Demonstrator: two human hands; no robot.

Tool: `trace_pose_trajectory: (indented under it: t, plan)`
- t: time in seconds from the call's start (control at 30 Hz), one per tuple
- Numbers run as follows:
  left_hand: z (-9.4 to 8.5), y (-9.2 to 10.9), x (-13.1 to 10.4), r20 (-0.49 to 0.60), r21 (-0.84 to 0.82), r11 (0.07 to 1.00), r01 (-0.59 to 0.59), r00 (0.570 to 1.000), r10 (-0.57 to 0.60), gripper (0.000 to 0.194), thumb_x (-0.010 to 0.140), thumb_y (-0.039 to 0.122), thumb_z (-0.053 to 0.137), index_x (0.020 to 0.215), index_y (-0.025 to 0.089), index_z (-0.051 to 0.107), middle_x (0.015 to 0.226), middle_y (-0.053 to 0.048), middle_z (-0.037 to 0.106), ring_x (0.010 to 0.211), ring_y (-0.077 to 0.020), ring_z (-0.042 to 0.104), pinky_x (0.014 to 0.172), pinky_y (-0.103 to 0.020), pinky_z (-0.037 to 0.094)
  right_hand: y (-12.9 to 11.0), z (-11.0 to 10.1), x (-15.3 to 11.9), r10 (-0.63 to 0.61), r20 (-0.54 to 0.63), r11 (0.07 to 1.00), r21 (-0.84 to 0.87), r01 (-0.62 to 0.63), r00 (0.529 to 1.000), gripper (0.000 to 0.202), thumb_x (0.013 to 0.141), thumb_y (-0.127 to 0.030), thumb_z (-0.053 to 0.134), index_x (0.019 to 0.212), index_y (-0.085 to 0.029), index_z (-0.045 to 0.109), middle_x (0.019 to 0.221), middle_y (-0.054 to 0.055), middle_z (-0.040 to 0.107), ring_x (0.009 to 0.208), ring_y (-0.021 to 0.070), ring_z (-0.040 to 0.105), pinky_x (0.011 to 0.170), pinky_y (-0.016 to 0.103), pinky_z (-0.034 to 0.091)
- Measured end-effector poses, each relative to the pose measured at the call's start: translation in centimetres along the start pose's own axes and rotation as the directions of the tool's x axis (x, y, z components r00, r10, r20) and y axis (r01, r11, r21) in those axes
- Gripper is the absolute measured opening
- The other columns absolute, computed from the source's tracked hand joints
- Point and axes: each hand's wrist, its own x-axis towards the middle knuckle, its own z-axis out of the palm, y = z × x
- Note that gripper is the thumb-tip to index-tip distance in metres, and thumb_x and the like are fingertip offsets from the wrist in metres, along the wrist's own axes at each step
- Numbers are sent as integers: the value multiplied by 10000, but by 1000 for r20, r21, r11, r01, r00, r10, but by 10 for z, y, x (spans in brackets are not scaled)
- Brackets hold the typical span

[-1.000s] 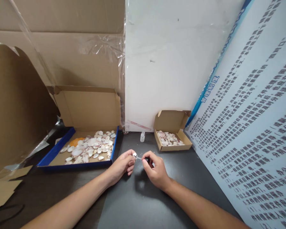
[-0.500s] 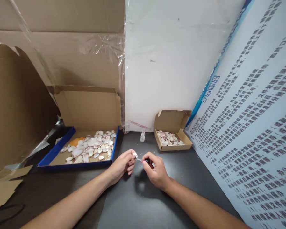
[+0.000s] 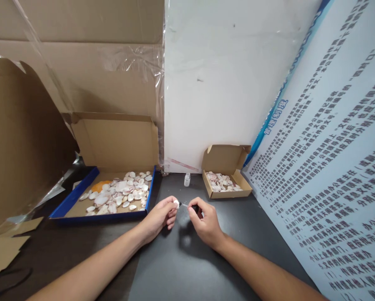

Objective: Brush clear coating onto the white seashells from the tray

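My left hand [image 3: 162, 216] pinches a small white seashell [image 3: 176, 203] between thumb and fingertips, above the dark table. In my right hand [image 3: 206, 221] is a small brush [image 3: 185, 205] with a black handle, a thin pale stem and a dark tip. That tip points left and is at the shell's edge; whether it touches cannot be made out. Behind the hands, a small white bottle [image 3: 186, 180] stands upright on the table.
To the left lies an open blue-edged cardboard box [image 3: 102, 216] holding many shells and an orange piece. A smaller open cardboard box [image 3: 231, 195] of shells sits at the back right. A white panel [image 3: 219, 83] and a printed poster [image 3: 331, 167] border the table.
My right hand has shifted slightly to the right with the brush, and the dark tip now shows beside the shell. My left hand stays nearly still.
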Motion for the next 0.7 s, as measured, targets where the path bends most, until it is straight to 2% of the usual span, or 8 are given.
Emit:
trace_pose_trajectory:
  t: [0.13,0.33,0.53,0.7]
  plan:
    - [1,1,-1,1,-28,1000,3,1000,-3,171,783,298,568,775,205,425,542,97,330,401,-50,286,393,-162,283,-1,-1,-1,-32,40,998,50,30,999,187,885,-282,472,803,-176,601,625,-18,526,532,114,451,519,215,365]
    - [1,2,-1,7,-51,999,14,1000,-13,119,761,243,547,784,205,436,544,94,330,401,-53,291,394,-164,287,0,0,1,-4,5,1000,-5,4,1000,159,841,-247,501,715,-181,573,569,-38,468,494,105,414,502,215,340]
    - [0,1,-1,-10,-36,999,17,1000,-18,105,732,195,522,802,205,445,542,93,333,403,-55,293,392,-163,292,0,0,-2,-28,60,998,52,25,998,170,863,-268,487,775,-175,599,636,-10,544,533,115,456,515,219,351]
    - [1,1,0,-25,-39,999,12,1000,-13,114,736,196,513,805,209,424,550,93,342,404,-55,287,390,-165,287,0,0,0,8,46,1000,6,-8,999,159,858,-259,496,756,-179,589,590,-32,488,507,108,423,508,218,336]
